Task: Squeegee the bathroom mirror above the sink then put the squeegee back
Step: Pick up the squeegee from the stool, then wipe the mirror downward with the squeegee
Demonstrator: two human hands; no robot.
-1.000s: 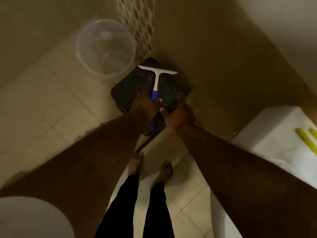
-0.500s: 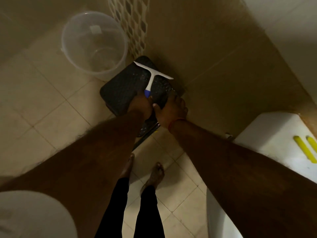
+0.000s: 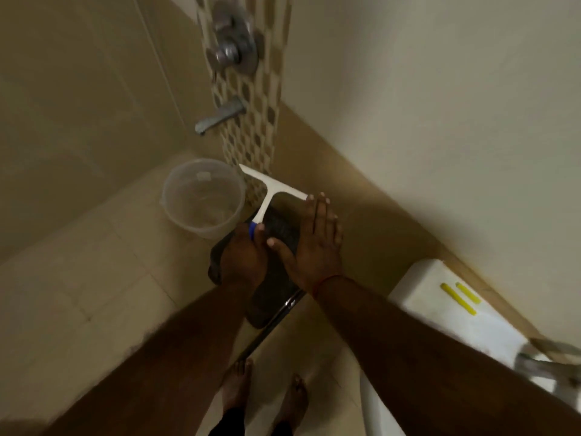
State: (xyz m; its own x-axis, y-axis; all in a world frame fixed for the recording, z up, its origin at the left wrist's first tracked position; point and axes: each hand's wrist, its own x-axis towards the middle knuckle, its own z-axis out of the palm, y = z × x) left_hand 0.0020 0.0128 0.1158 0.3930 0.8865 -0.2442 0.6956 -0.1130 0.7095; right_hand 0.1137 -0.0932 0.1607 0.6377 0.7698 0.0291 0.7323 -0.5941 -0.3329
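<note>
While a clear round plastic bucket (image 3: pixel 202 196) stands beyond it, the left hand (image 3: pixel 242 258) grips the white blue-handled squeegee (image 3: pixel 267 191), the right hand (image 3: pixel 314 243) flat, fingers spread.

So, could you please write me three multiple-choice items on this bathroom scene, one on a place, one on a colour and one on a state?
1. Where is the clear bucket?
A. On the white cistern
B. On the floor below the wall tap
C. In the person's right hand

2. What colour is the squeegee handle's end, at the grip?
A. Blue
B. Red
C. Green

3. How is the right hand?
A. Closed round the squeegee
B. Gripping the bucket rim
C. Open, fingers spread, holding nothing

Key:
1 B: the bucket stands on the floor tiles under the tap.
2 A: a blue end shows just above the left hand, which grips the handle.
3 C: the right hand is flat and empty above the dark stool.
</note>
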